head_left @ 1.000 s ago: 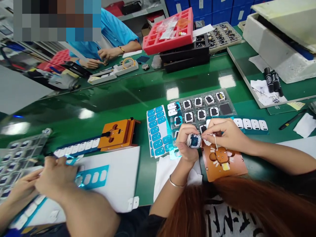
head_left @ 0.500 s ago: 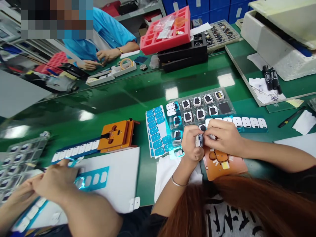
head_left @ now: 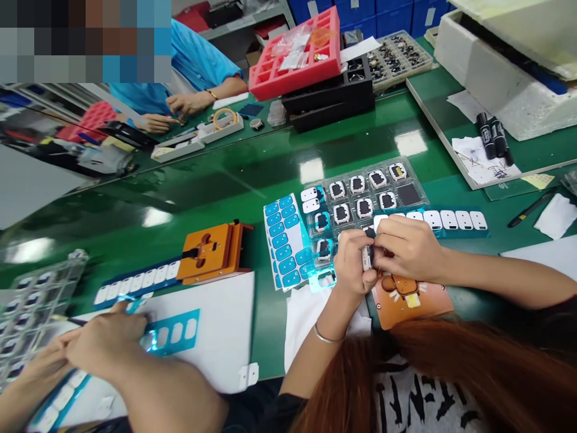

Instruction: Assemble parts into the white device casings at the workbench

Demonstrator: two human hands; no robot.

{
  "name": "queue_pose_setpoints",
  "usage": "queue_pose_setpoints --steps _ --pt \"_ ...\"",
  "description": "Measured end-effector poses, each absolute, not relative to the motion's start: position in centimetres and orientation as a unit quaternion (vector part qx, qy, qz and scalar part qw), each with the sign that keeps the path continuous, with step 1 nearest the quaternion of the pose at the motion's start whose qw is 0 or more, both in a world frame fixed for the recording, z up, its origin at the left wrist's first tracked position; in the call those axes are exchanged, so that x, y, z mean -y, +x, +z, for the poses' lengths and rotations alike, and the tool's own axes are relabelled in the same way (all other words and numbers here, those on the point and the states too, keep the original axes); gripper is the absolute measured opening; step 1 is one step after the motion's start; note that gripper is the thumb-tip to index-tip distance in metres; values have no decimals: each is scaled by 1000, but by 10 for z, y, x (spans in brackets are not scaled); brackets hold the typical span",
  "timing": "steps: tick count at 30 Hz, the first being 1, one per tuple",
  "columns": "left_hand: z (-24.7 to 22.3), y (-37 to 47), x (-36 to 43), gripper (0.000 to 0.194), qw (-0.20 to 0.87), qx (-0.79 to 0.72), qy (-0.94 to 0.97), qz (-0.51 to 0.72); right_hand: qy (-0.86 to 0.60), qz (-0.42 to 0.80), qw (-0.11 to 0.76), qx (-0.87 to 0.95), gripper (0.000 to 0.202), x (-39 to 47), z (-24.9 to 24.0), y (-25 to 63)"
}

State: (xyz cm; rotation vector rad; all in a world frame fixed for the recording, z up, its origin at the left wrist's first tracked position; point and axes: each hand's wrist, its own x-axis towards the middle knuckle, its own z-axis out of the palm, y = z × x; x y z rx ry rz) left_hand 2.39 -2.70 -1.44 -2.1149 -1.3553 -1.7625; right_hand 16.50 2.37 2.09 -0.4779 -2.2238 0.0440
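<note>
In the head view, one small watch case point(head_left: 367, 257) is pinched between thumb and fingers of the left hand point(head_left: 351, 261); the right hand point(head_left: 406, 249) bunches its fingers at the edge (their grip, I cannot tell); two black markers point(head_left: 485, 135) lie beyond, lettering unreadable.

Grn bench point(head_left: 202, 195) w/ clr tray point(head_left: 413, 179), blue-wht sheet point(head_left: 293, 233), orng plate point(head_left: 428, 304), wht cloth point(head_left: 306, 322), blk pen point(head_left: 531, 208)

Small pale casing point(head_left: 368, 258), upright and edge-on
</note>
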Motion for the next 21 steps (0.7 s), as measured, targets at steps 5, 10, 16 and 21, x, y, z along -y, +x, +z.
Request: queue_pose_setpoints --steps 5,10,16,21 --pt "-15 24 27 58 43 438 -690 -575 -196 16 414 889 26 -23 23 166" --pt "-15 22 27 58 47 441 -685 -578 -198 22 410 890 23 -23 26 168" --pt "-14 15 24 58 47 454 -663 -593 -198 35 417 887 21 -25 36 172" --pt "-15 8 18 63 26 494 -598 -630 -197 63 459 864 19 -31 52 181"
